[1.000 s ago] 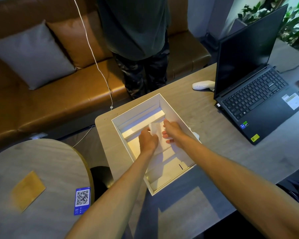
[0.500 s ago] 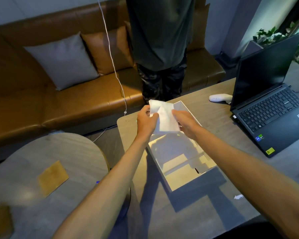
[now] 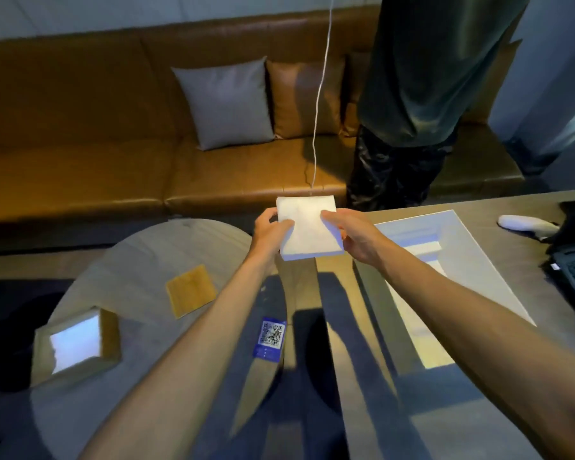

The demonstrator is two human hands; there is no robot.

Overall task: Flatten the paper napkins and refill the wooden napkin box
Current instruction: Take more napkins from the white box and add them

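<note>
holding napkins (image 3: 307,227), both hands (image 3: 269,232)

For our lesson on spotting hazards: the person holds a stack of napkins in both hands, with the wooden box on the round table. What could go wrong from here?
1. The napkin stack is pinched only at its side edges by the left hand and right hand, over the gap between tables; loose sheets might slip and fall.
2. The wooden napkin box sits near the round table's edge; pressing napkins in could tip or push it off.
</note>
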